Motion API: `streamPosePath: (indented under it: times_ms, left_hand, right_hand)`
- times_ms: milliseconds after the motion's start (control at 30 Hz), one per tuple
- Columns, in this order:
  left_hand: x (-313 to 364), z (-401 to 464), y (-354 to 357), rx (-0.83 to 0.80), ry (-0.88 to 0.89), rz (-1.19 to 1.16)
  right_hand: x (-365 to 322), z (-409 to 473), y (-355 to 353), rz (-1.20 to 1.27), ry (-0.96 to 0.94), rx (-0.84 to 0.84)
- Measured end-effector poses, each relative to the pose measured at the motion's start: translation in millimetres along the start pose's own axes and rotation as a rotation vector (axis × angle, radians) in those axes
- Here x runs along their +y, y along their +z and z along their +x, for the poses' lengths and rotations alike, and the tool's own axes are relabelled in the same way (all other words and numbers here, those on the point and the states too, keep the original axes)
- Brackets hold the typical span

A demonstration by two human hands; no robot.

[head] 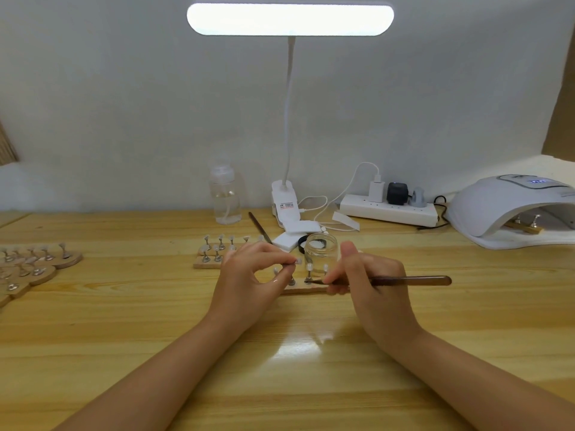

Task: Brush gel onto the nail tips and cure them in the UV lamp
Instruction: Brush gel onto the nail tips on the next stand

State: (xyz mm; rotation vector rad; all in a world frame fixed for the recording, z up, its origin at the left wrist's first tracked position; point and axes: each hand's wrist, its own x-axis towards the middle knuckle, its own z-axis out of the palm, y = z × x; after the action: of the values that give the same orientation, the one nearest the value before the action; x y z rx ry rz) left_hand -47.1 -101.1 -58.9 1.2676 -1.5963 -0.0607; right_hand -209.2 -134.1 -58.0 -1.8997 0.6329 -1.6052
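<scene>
Holding now: our left hand [249, 275] pinches one small nail tip [298, 261] on its stand, thumb and fingers curled in a tight grip.
Right hand: our right hand [370, 281] grips a brown brush [410, 280] like a pencil; its dark end points left, low at the stands near the middle of the strip.
Nail strip: we see a wooden strip [306, 290] on the tabletop [124, 321] between our hands, with more tips standing on little metal stands.
Jar: a clear glass jar [321, 251] sits just behind the strip.
UV lamp: the white UV lamp [504, 209] sits far right, well apart from our hands, with another strip inside its opening.
More tips: we see another strip [214, 255] behind our left hand and round holders [37, 262] at the far left.
Back of tabletop: a clear bottle [224, 195], a desk lamp [289, 18] and a power strip [389, 209].
</scene>
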Motion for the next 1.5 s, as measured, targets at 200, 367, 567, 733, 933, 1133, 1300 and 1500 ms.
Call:
streamPosePath:
  times_ms: [200, 367, 567, 733, 933, 1133, 1300, 1500]
  left_hand:
    - [1.1, 0.5, 0.1, -0.005, -0.01, -0.014]
    - [1.0, 0.4, -0.2, -0.004, -0.016, -0.023]
    - [-0.4, 0.6, 0.5, 0.004, -0.005, -0.019]
    - [-1.3, 0.2, 1.0, 0.014, 0.004, -0.006]
    - [0.6, 1.3, -0.4, 0.014, -0.004, -0.02]
    - [0.0, 1.4, 0.3, 0.017, -0.033, -0.044]
    - [-0.3, 2.0, 0.4, 0.023, -0.038, -0.033]
    - [0.5, 1.5, 0.8, 0.029, -0.023, -0.028]
  right_hand:
    - [-2.2, -0.1, 0.9, -0.039, -0.017, -0.019]
    - [-4.1, 0.7, 0.3, -0.069, -0.054, -0.007]
    - [-3.2, -0.7, 0.7, -0.015, -0.003, 0.021]
    - [-4.9, -1.7, 0.9, -0.027, 0.044, -0.033]
    - [-3.1, 0.3, -4.6, 0.006, 0.038, 0.049]
    - [-4.1, -2.4, -1.0, 0.013, 0.046, 0.007]
    - [-2.0, -2.2, 0.1, -0.053, -0.042, -0.056]
    - [0.1, -2.6, -0.6, -0.06, -0.064, -0.024]
